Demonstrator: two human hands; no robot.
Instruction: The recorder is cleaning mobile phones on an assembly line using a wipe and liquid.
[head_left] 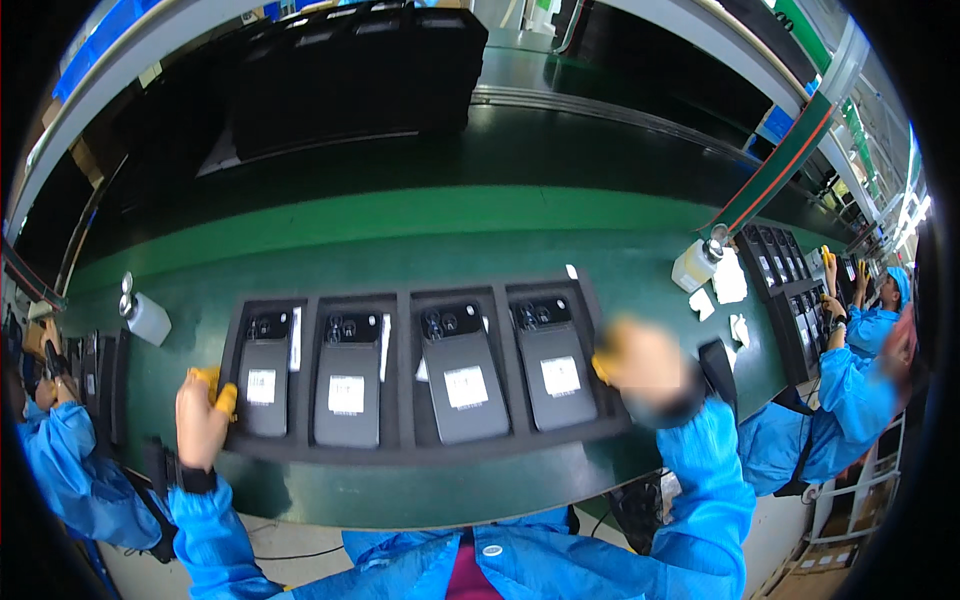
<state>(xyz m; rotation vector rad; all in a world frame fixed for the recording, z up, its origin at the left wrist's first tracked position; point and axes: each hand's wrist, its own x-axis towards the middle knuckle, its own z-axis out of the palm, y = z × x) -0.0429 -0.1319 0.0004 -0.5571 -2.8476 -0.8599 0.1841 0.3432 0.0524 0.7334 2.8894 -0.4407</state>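
Note:
A black foam tray [404, 375] lies in front of me on the green bench. Its pockets hold several dark smartphones, back side up, each with a white label; among them are the leftmost phone [265, 412] and the rightmost phone [549, 345]. Yellow finger covers are on both my hands. My left hand [203, 418] is curled at the tray's left edge, its thumb and finger closed against the rim. At the right edge of the tray is my right hand [648, 370], smeared by motion, so its fingers cannot be made out.
A white pump bottle [150, 320] stands left of the tray. Another bottle [695, 268] is at the right, beside crumpled white wipes [730, 276]. Black trays [350, 80] are stacked at the back. Co-workers in blue sit on either side, with more phone trays [775, 262] at the right.

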